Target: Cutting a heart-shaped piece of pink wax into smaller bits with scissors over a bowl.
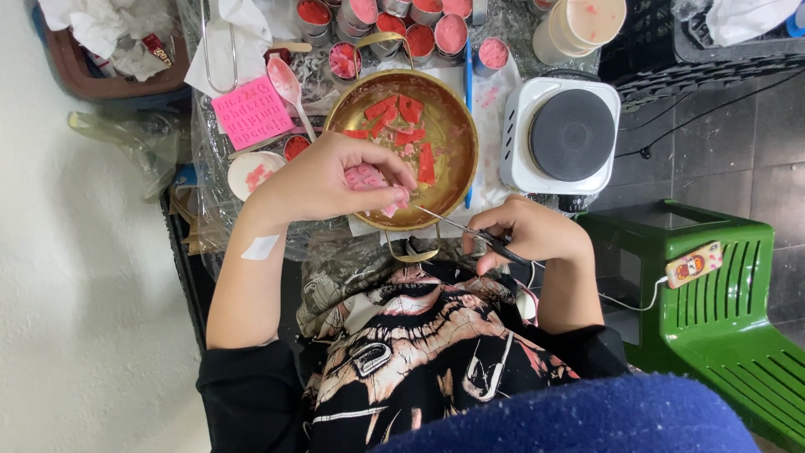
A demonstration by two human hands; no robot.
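Pink wax block [373, 183] sits pinched in our left hand [323, 180] over the brass bowl [453, 126]. Our right hand [532, 231] grips scissors [470, 228], their blades pointing left toward the block's lower edge, close by.

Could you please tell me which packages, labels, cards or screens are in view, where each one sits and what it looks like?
Pink card: upper left beside the brass bowl, tilted square with rows of small marks.
Phone: on the green plastic stool at right, rounded oblong, orange-and-cream patterned case, white cable attached.
White sticker: on the left forearm, small blank strip.
Small red packet: in the brown tray, top left, among crumpled white paper.
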